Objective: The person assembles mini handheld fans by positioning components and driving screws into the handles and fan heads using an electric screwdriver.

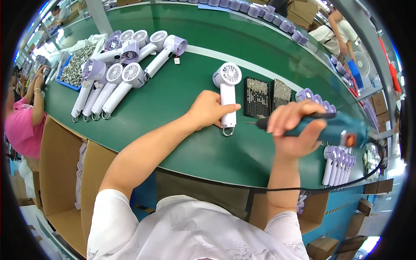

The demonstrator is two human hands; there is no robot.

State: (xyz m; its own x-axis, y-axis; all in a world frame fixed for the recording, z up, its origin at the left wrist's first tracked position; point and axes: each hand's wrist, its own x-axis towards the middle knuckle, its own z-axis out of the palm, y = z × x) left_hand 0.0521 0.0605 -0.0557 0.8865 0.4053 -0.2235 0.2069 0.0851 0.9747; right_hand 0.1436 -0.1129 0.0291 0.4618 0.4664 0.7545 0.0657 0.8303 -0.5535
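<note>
A white handheld fan (228,97) with a lilac-rimmed round head lies on the green workbench, its metal loop toward me. My left hand (211,110) grips its handle, thumb laid across the front. To the right, my right hand (297,125) is wrapped round a teal electric screwdriver (336,128), held above the bench with its thin bit pointing left toward the fan's lower end. The bit is apart from the fan. Beyond the screwdriver's tip stand two black screw trays, one (256,97) filled with small screws in rows and another (281,94) beside it.
Several similar fans (123,82) lie at the left, by a blue tray of metal loops (80,65). More fans (338,164) stand at the right. The screwdriver's black cable (312,189) runs along the bench's near edge. A cardboard box (65,173) is below left; a co-worker in pink (26,125) sits far left.
</note>
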